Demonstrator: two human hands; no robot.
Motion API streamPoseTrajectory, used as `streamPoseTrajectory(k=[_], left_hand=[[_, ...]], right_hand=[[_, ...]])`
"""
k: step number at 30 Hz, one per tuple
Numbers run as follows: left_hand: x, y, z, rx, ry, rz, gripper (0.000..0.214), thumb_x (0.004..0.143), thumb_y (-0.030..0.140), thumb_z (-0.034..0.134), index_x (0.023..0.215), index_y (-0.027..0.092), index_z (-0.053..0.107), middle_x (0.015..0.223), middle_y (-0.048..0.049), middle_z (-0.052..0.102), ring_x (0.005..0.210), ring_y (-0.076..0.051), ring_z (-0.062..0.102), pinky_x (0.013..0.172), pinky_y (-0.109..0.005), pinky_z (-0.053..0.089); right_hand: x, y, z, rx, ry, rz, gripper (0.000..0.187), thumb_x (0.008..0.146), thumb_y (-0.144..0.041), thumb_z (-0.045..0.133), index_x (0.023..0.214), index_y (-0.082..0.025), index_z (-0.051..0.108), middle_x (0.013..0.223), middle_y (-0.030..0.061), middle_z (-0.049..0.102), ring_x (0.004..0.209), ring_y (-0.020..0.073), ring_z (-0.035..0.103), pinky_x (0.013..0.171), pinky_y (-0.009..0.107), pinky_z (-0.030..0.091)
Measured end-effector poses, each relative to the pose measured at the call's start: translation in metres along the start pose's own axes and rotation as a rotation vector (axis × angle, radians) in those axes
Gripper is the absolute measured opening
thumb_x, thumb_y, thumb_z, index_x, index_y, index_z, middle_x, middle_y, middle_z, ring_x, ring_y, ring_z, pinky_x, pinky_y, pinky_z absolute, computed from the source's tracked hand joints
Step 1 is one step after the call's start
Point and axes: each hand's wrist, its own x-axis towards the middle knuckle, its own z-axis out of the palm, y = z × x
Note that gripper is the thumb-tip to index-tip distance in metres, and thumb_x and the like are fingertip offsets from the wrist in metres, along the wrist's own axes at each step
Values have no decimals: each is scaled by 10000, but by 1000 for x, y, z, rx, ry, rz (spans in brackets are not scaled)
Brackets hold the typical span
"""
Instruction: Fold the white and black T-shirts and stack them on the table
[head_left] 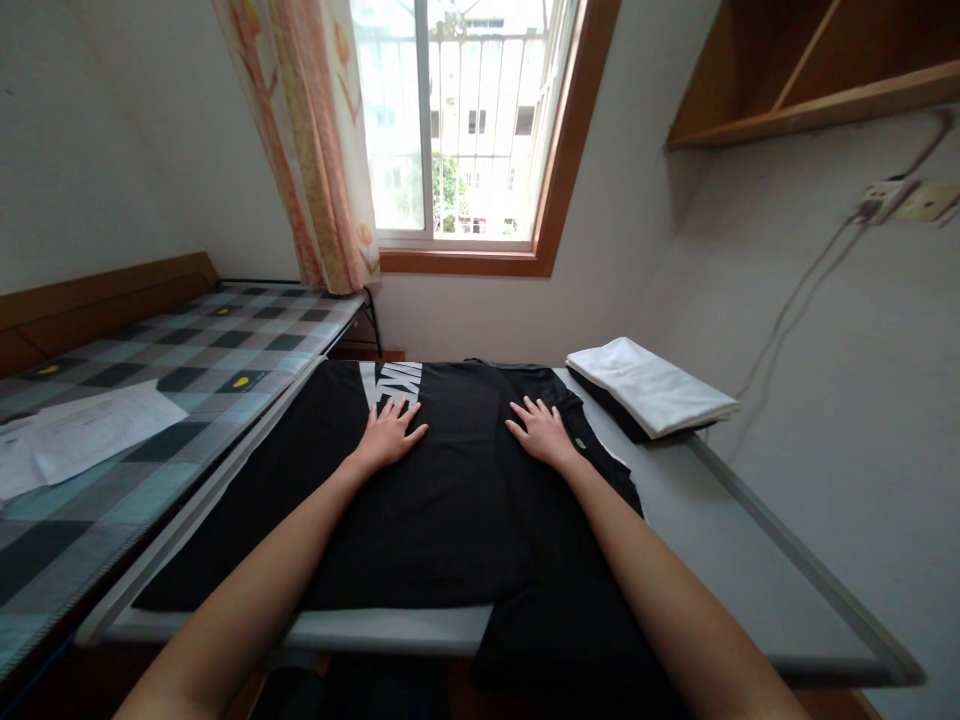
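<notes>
A black T-shirt (450, 500) lies spread sideways over a light grey table, its neckline towards the right and a white printed logo near the far left part. My left hand (387, 434) rests flat on the shirt by the logo, fingers spread. On the shirt's right part, close to the collar, my right hand (541, 430) also lies flat with its fingers apart. Neither hand grips the cloth. One sleeve of the shirt hangs over the table's near edge, partly behind my right forearm.
Folded white cloth (649, 385) sits on folded black cloth at the table's (735, 540) far right. To the left stands a bed (247, 330) with a checked cover and papers (90, 430). A curtain (315, 150) hangs beside the window; a wooden shelf (810, 115) juts out upper right.
</notes>
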Motion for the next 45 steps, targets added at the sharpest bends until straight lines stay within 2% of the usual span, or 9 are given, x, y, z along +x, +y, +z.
streamPoseTrajectory(k=[45], left_hand=[[0, 0, 0, 10, -1, 1, 658, 938, 601, 292, 1487, 242, 349, 1569, -121, 270, 1454, -325, 182, 1150, -550, 147]], right_hand=[[1, 1, 1, 0, -8, 0, 587, 968, -517, 320, 1479, -236, 385, 1567, 108, 279, 1437, 321, 215, 1138, 517, 161]])
